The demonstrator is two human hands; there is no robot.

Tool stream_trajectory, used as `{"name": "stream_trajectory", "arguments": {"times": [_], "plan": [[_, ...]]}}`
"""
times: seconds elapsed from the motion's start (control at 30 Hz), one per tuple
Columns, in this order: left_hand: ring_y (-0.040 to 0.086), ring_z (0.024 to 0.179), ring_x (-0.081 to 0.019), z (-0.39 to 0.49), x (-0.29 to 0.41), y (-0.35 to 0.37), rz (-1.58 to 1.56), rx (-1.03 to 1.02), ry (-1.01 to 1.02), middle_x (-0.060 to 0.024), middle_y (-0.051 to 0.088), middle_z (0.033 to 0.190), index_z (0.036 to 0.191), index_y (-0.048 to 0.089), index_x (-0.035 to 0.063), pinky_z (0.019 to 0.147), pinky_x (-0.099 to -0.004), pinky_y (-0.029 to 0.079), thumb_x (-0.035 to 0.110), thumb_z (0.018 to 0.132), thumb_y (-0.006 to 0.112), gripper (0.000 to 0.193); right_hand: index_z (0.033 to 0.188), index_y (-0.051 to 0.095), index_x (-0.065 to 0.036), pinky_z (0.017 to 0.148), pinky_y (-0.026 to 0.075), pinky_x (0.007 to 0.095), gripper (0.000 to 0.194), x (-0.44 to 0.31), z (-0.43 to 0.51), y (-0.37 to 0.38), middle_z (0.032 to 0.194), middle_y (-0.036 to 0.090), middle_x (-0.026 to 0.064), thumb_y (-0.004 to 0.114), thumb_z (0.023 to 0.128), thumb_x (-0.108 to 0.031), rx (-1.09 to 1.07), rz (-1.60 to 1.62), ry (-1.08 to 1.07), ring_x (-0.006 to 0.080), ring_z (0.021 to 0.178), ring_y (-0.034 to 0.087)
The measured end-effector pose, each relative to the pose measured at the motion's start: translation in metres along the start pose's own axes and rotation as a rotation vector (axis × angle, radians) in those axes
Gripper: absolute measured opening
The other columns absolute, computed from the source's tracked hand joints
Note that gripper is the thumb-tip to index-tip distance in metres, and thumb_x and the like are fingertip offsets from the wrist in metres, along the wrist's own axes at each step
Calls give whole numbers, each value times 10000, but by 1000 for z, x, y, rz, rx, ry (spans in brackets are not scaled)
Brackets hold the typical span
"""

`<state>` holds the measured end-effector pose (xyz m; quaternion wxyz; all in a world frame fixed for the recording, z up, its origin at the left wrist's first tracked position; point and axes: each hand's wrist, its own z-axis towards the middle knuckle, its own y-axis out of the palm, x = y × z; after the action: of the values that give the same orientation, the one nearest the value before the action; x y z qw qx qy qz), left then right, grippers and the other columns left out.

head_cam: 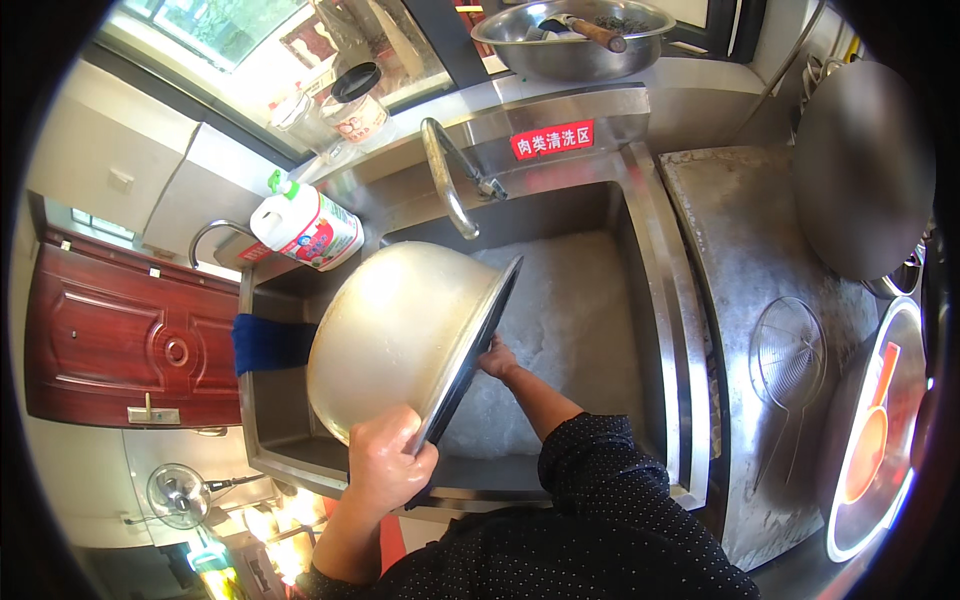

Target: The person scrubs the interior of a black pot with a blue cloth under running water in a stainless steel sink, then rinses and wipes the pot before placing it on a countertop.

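Observation:
A large metal pot (390,330) is tilted on its side over the stainless steel sink (660,337), its mouth facing right and its inside hidden from me. My left hand (390,457) grips the near part of its rim, fingers curled over the edge. At the pot's mouth, on the far side of the rim, is my right hand (499,358); its fingers are partly hidden, so I cannot tell whether they hold anything. Cloudy, foamy water (562,322) lies in the sink basin. The curved faucet (444,176) stands just beyond the pot.
A white pump bottle (307,225) stands at the sink's back left, and a blue cloth (274,345) hangs over the left edge. Right of the sink are a wire skimmer (789,352) and a basin with an orange ladle (866,450). A steel bowl (577,56) sits on the back ledge.

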<state>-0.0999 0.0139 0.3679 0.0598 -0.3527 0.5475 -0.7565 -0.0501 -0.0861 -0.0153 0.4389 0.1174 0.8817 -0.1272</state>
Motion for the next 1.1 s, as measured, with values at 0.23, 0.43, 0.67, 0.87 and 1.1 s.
{"name": "stream_trajectory", "arguments": {"times": [0.23,0.43,0.67,0.87,1.1], "plan": [[387,439,-306,-4,-1,-4,-36,23,-45,-116,373,515,567,353,27,417,-341,325,-42,531,554,215,1319,265,-37,892,423,321,836,-28,-36,-21,1117,564,196,687,621,-225,14,79,-34,290,1059,535],[350,453,-131,-1,-8,-3,-172,39,-116,-58,375,516,575,357,16,440,-258,309,-64,554,535,196,1134,508,-6,860,445,350,579,9,-20,-45,1038,601,199,653,616,-221,80,-51,42,306,998,568],[447,558,-59,-4,-56,15,-691,259,-516,13,515,628,651,468,22,498,-199,354,-128,572,499,172,1071,557,-3,840,450,397,465,-6,-45,-125,1018,588,231,586,648,-191,136,-268,65,368,971,562],[559,596,-174,-15,-107,48,-1107,427,-846,-85,582,743,889,539,-5,563,-267,474,-132,547,477,370,1350,254,-44,974,347,358,785,-148,-50,-161,1303,363,191,611,651,-84,606,-241,-706,339,1180,383],[540,633,-181,-28,-120,88,-1295,435,-1001,-83,565,778,910,529,2,559,-275,458,-123,552,481,383,1341,266,-49,996,328,363,785,-204,-9,-146,1337,328,183,638,650,-77,730,-290,-813,344,1223,336]]}}
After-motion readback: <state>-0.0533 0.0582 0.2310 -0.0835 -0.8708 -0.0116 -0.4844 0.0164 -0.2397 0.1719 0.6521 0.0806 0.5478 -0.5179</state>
